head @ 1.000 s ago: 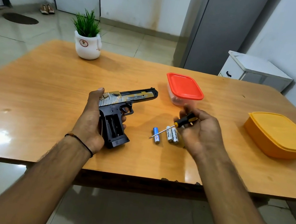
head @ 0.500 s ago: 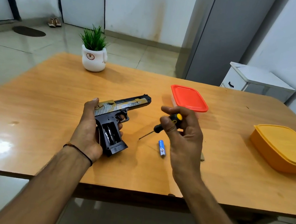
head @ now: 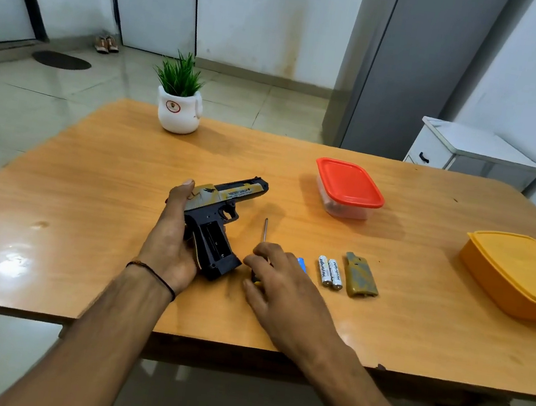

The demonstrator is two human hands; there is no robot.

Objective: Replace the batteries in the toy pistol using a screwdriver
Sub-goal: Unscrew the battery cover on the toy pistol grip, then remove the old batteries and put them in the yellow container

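My left hand (head: 170, 244) grips the black and gold toy pistol (head: 220, 217) on its side on the wooden table (head: 96, 200); the grip's battery bay lies open and looks empty. My right hand (head: 278, 281) rests low on the table over the handle of the screwdriver (head: 265, 230), whose metal shaft points away from me. A blue battery (head: 302, 264) peeks out beside that hand. Two white batteries (head: 329, 272) lie to the right, and the gold battery cover (head: 359, 277) lies beside them.
A clear box with a red lid (head: 348, 188) stands behind the batteries. An orange lidded box (head: 519, 273) sits at the right edge. A white potted plant (head: 179, 106) stands at the far left of the table. A white cabinet (head: 470, 154) stands beyond the table.
My right hand has come down from the air to the table with the screwdriver, its shaft now pointing away. The left hand still holds the pistol.
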